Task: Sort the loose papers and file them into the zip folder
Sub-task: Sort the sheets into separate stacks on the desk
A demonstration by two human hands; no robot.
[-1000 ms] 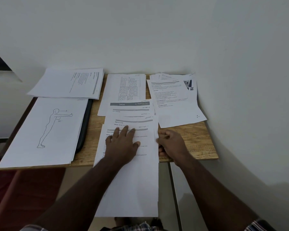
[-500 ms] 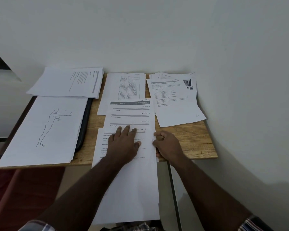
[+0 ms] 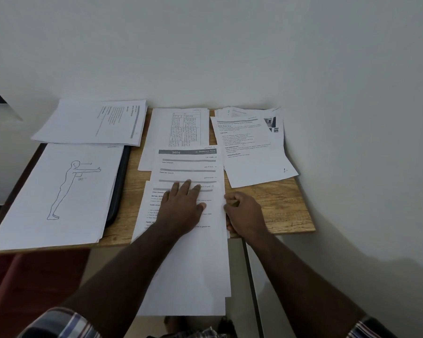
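Wood-grain desk (image 3: 286,211) against a white wall, covered w/ paper piles. Left hand (image 3: 181,206) lies flat, fingers straight and slightly spread, pressing on a staggered stack of printed sheets (image 3: 188,264) at the desk's front edge, centre; the stack overhangs that edge toward the person. Likely the press keeps the sheets from sliding off while they're squared up. Right hand (image 3: 244,213) sits at the stack's right edge, fingers curled; it seems to pinch or nudge the edge, but can't tell if the thumb is under the paper. Headers of the fanned sheets show in steps, top one a dark bar reading "3406", prob. so each section label stays readable for sorting. Behind it, at the back edge, a table-printed page (image 3: 181,128). Back right corner: loose angled pile w/ text and small photos (image 3: 252,145). Back left corner: pile turned sideways (image 3: 93,123). Left front: sheets topped by an outline drawing of a standing figure (image 3: 59,191), resting on a dark flat case (image 3: 120,186), presumably the zip folder, mostly hidden, so filing looks not yet begun.
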